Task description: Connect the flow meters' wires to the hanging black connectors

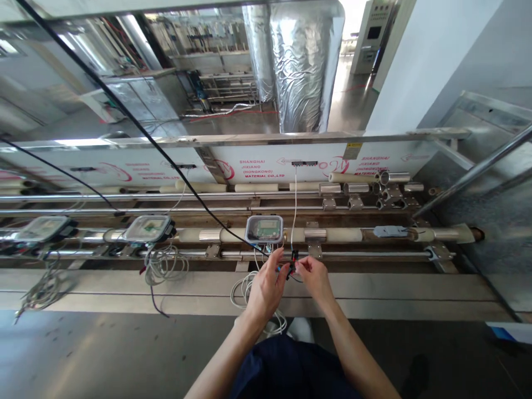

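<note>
My left hand (268,282) is closed, thumb and fingers gripping a small black-and-red wire connector (294,256). At the connector's right side, the thumb and fingertips of my right hand (315,278) are pinched together on it; any thin wire between them is too small to make out. A white cable (295,205) runs from the wall down to the connector. Just behind my left hand, a clear-lidded box (264,229) with a green circuit board sits on the pipe. Coiled grey cable (240,289) hangs below the box, partly hidden by my left hand.
Two similar boxes (149,228) with hanging cable bundles (165,266) sit along the pipe (341,235) to the left. A black cable (137,124) crosses diagonally in front. Metal rails and clamps (441,256) run right. Behind the panel stands foil-wrapped ducting (301,66).
</note>
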Available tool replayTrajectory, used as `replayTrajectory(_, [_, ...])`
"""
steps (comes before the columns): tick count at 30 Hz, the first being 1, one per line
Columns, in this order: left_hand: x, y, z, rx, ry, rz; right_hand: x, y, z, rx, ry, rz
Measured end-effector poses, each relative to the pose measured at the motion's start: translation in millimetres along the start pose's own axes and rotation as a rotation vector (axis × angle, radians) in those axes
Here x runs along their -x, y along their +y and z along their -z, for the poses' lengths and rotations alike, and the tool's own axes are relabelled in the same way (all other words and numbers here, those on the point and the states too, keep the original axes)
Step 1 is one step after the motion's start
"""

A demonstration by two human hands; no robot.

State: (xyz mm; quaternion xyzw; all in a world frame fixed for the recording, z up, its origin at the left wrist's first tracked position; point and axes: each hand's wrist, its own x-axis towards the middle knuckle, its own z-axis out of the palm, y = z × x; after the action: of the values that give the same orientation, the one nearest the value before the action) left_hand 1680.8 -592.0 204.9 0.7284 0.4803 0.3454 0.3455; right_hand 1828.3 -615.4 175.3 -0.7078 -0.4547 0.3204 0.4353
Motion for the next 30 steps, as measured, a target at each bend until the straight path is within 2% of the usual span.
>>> replayTrajectory(5, [54.6,-18.6,14.2,0.059,-0.018,0.214,-3.9,44.7,-12.2,0.074,-0.023,-0.083])
replayTrajectory(9, [96.7,-35.1,34.4,0.096,-0.017,0.326,7.8,69.4,-6.6,0.143,-0.012,-0.107])
replayTrajectory(13, [127.7,-50.8,66.9,0.112,0.052,0.323,34.6,85.8,5.2,0.290,0.097,-0.100])
replayTrajectory(16, [153.2,-66.1,102.3,0.118,0.119,0.308,58.3,80.3,-9.5,0.343,0.125,-0.064])
replayTrajectory(17, [164.4,-72.7,116.2,0.119,0.148,0.307,67.4,73.1,-22.8,0.343,0.110,-0.044])
replayTrajectory(19, [192.8,-89.0,147.2,0.129,0.208,0.323,88.5,52.3,-63.0,0.329,0.046,0.010])
replayTrajectory(23, [268.2,-131.7,216.5,0.146,0.327,0.420,138.8,3.9,-178.1,0.313,-0.172,0.170])
replayTrajectory(26, [325.4,-164.0,265.8,0.115,0.423,0.537,173.7,-20.9,-264.0,0.329,-0.376,0.308])
replayTrajectory(28, [355.2,-181.0,291.9,0.097,0.477,0.615,189.6,-31.8,-310.1,0.347,-0.445,0.362])
replayTrajectory(30, [374.5,-193.8,310.5,0.107,0.529,0.667,197.0,-40.9,-345.8,0.358,-0.472,0.393])
